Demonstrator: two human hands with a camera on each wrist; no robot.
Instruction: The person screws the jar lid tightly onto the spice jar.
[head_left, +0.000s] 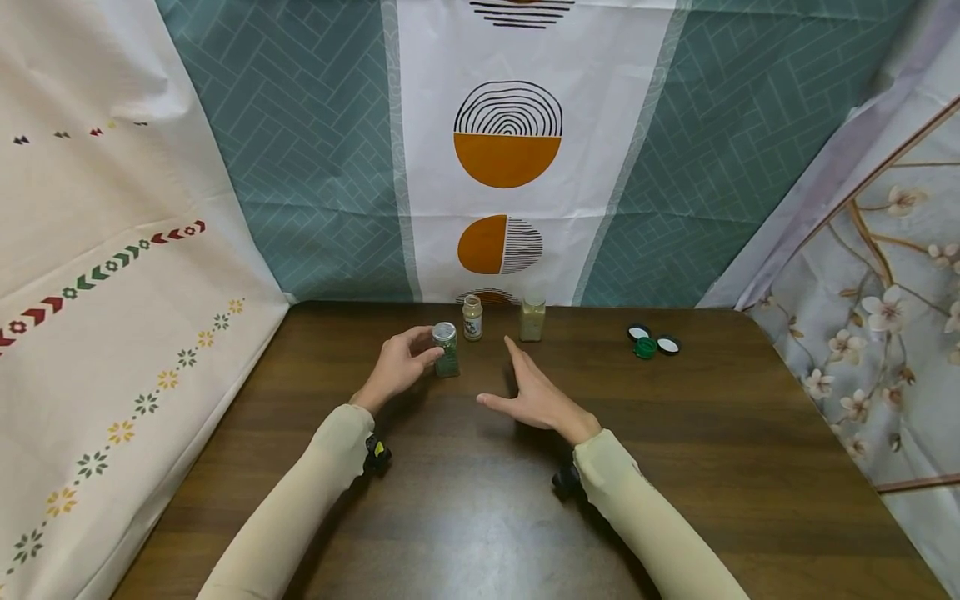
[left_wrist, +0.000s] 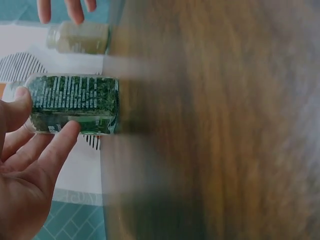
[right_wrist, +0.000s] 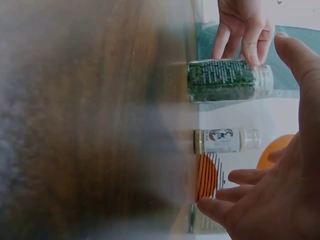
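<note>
My left hand [head_left: 401, 367] holds a glass spice jar of dried green herbs [head_left: 446, 360] near its top, thumb and fingers on either side. The jar stands upright on the table, its printed label showing in the left wrist view [left_wrist: 75, 95]. No lid sits on its top. Behind it is a smaller spice jar [head_left: 472, 323] with a picture label, also lidless. Farther right stands a square jar of pale greenish-yellow powder [head_left: 532, 323]. My right hand [head_left: 540, 396] hovers in front of that jar, fingers extended and thumb spread, holding nothing.
Right of the jars, two black lids [head_left: 668, 345] with white insides lie beside a green lid [head_left: 645, 348] on the brown wooden table [head_left: 480, 517]. A patterned cloth [head_left: 322, 167] hangs along the table's back edge, with other cloths at both sides.
</note>
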